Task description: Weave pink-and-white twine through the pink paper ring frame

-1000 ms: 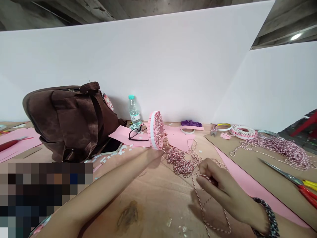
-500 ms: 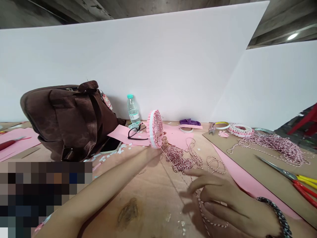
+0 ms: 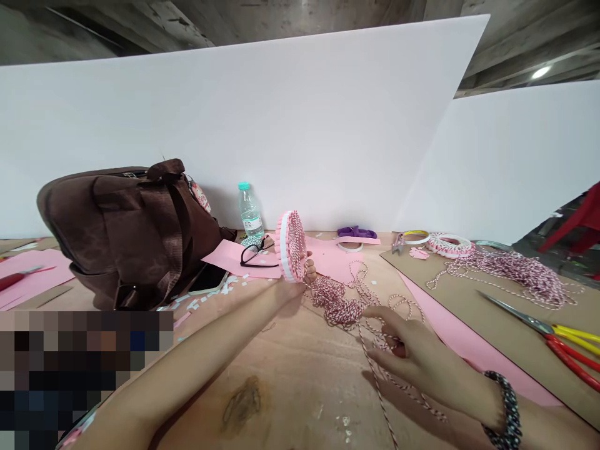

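My left hand (image 3: 307, 275) reaches forward, its fingers closed on the lower edge of an upright ring (image 3: 285, 247). The ring has a pink pleated outside with a white band, and red-and-white twine crosses its face. A loose bundle of that twine (image 3: 340, 303) lies on the table just right of the left hand. My right hand (image 3: 405, 340) hovers beside the bundle, thumb and forefinger apart and other fingers curled. Its forefinger tip meets the bundle's right edge in view; whether it touches is unclear. A trailing strand passes below this hand towards me.
A brown backpack (image 3: 135, 231), phone (image 3: 209, 278), glasses (image 3: 255, 255) and water bottle (image 3: 250, 212) are on the left. To the right, brown board (image 3: 497, 331) carries scissors (image 3: 529, 319), more twine (image 3: 520, 272) and a second ring (image 3: 450, 245). A white panel (image 3: 281, 137) stands behind.
My right hand has moved up and forward to the twine bundle, and its thumb and forefinger have spread. The left hand keeps its hold on the ring. The view has shifted slightly.
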`<state>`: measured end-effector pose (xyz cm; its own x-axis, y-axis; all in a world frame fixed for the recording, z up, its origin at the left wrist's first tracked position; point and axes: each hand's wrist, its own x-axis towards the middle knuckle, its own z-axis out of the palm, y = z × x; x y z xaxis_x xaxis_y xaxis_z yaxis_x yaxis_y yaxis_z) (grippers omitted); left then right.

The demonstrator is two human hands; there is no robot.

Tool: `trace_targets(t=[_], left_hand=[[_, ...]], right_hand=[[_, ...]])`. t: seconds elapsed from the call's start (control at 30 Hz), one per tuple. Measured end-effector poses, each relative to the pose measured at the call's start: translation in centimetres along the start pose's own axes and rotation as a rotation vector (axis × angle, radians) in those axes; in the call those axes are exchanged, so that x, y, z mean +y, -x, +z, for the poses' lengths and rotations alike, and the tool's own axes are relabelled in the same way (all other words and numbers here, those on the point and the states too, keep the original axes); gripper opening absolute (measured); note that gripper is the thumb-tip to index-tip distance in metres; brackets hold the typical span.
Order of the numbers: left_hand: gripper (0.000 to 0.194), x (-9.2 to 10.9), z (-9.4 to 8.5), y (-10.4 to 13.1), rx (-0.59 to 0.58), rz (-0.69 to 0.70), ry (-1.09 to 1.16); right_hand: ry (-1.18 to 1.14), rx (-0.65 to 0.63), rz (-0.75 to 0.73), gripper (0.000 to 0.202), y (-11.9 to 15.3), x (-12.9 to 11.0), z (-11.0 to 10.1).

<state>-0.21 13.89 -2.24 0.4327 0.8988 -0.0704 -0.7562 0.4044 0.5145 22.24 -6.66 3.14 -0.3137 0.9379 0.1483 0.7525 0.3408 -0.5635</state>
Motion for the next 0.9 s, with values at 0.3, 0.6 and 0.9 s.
trace_targets(t=[0.3,0.6,0.9], left_hand=[[0.020,0.1,0.4,-0.3,0.023,-0.031,-0.050],[0.010,-0.4,1.0,0.1,0.118,0.046,-0.135],[0.008,-1.8,3.9,1.9,0.336,0.357,-0.275]], right_hand=[[0.149,-0.147,-0.042,0.033,-0.4,0.7,-1.2],[-0.195,-0.145,-0.341,0.018,0.0,-0.9,-2.0],[-0.062,0.388,0.133,0.029,-4.1,3.6,-0.7]])
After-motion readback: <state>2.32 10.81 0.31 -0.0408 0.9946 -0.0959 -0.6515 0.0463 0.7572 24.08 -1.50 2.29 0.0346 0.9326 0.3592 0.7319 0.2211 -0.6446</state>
